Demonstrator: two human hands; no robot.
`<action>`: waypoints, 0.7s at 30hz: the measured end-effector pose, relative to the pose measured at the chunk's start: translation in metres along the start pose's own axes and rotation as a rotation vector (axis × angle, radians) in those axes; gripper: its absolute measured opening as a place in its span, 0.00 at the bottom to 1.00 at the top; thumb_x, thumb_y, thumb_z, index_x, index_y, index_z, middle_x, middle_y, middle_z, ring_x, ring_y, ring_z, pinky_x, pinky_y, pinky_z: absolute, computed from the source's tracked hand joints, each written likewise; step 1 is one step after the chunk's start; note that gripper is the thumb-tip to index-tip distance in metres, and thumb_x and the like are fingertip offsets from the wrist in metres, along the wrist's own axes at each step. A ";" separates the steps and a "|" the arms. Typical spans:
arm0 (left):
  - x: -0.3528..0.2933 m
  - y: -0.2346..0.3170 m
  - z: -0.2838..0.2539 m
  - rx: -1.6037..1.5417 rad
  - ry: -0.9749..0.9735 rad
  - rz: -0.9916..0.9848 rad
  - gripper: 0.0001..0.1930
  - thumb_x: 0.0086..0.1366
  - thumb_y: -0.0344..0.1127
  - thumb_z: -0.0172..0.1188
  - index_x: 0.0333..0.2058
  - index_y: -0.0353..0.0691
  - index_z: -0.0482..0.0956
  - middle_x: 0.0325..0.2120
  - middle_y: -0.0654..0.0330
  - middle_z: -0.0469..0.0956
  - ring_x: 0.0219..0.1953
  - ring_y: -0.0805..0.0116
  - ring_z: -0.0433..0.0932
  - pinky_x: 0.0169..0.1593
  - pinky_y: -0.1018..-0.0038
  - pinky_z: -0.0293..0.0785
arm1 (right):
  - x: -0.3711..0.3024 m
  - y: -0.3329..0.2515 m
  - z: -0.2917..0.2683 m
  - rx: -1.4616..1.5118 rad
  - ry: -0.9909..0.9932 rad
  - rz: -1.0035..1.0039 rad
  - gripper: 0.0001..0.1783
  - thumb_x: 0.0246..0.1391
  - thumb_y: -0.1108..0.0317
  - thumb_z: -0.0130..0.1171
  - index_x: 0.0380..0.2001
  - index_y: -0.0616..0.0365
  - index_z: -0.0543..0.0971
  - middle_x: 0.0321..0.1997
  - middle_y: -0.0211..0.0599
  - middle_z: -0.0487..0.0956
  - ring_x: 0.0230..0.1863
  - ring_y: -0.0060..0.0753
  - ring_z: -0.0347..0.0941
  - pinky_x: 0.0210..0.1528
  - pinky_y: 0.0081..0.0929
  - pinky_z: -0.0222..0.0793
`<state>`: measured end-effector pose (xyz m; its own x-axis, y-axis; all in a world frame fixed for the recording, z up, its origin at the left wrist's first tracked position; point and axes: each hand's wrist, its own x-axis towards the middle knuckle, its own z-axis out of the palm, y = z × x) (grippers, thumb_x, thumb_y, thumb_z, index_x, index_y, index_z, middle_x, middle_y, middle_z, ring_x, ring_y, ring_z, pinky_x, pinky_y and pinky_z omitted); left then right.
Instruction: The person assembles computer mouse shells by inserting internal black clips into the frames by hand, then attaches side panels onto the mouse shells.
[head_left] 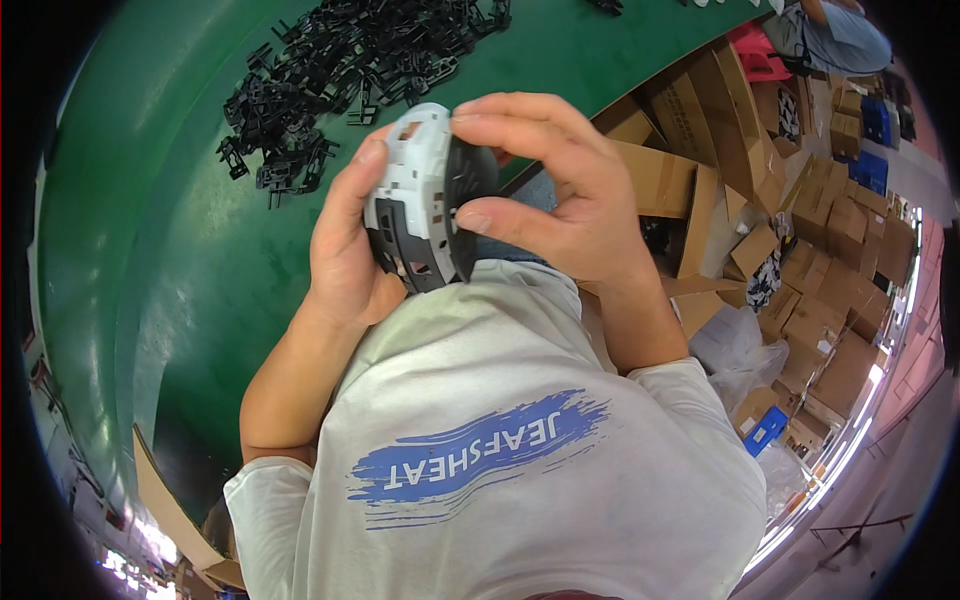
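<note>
Close in front of my body I hold a rounded plastic housing, tilted on edge. One half of its shell is white, the other black, with slots and small openings along it. A round black face of it is turned to the right. My left hand is wrapped round the left side, with the thumb up along the white shell. On the right, my right hand grips the housing by its edge, the index finger at the top and the thumb lower down against the black face.
Many black plastic clips lie heaped on the green table. To the right stand open cardboard boxes, more stacked cartons and a clear plastic bag. Another person is at the upper right.
</note>
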<state>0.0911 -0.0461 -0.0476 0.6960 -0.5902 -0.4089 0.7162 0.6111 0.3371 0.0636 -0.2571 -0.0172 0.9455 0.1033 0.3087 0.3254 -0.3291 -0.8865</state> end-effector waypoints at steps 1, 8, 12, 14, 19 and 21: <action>-0.001 0.000 0.001 -0.017 -0.012 0.021 0.22 0.80 0.46 0.50 0.62 0.37 0.71 0.54 0.53 0.80 0.55 0.63 0.82 0.60 0.64 0.81 | -0.003 0.001 0.006 0.030 0.006 0.010 0.31 0.49 0.68 0.81 0.57 0.58 0.84 0.61 0.43 0.80 0.50 0.32 0.82 0.48 0.26 0.81; -0.001 0.003 -0.005 -0.050 -0.070 0.072 0.22 0.79 0.47 0.50 0.62 0.37 0.70 0.56 0.53 0.79 0.56 0.62 0.81 0.60 0.63 0.80 | -0.015 0.002 0.026 0.085 0.141 -0.015 0.29 0.52 0.70 0.79 0.58 0.60 0.84 0.43 0.36 0.83 0.37 0.24 0.78 0.37 0.21 0.75; -0.001 0.001 0.000 0.113 0.000 0.194 0.23 0.79 0.47 0.51 0.62 0.36 0.70 0.55 0.54 0.79 0.54 0.65 0.81 0.58 0.66 0.80 | -0.022 0.000 0.033 0.073 0.171 0.051 0.25 0.54 0.71 0.78 0.56 0.59 0.84 0.32 0.32 0.81 0.28 0.21 0.76 0.30 0.20 0.72; -0.004 -0.002 0.006 0.162 0.038 0.222 0.23 0.79 0.47 0.51 0.61 0.35 0.70 0.53 0.54 0.79 0.52 0.67 0.81 0.56 0.68 0.80 | -0.029 0.001 0.043 0.125 0.235 0.084 0.24 0.54 0.72 0.77 0.55 0.59 0.84 0.32 0.32 0.81 0.27 0.21 0.75 0.29 0.20 0.72; -0.005 -0.005 0.008 0.168 0.067 0.219 0.22 0.78 0.46 0.52 0.60 0.36 0.70 0.51 0.56 0.80 0.50 0.71 0.81 0.54 0.71 0.81 | -0.023 0.004 0.051 -0.002 0.275 0.031 0.19 0.57 0.72 0.75 0.51 0.59 0.85 0.31 0.32 0.82 0.26 0.21 0.75 0.29 0.21 0.72; -0.004 -0.004 0.008 0.143 0.092 0.226 0.22 0.78 0.46 0.52 0.60 0.36 0.70 0.50 0.56 0.80 0.50 0.72 0.81 0.53 0.71 0.81 | -0.020 0.008 0.054 -0.026 0.304 -0.043 0.16 0.59 0.72 0.74 0.50 0.59 0.85 0.30 0.32 0.81 0.27 0.24 0.75 0.29 0.22 0.72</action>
<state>0.0859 -0.0502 -0.0399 0.8361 -0.3929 -0.3828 0.5477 0.6371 0.5423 0.0483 -0.2117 -0.0493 0.8834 -0.1663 0.4382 0.3610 -0.3549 -0.8624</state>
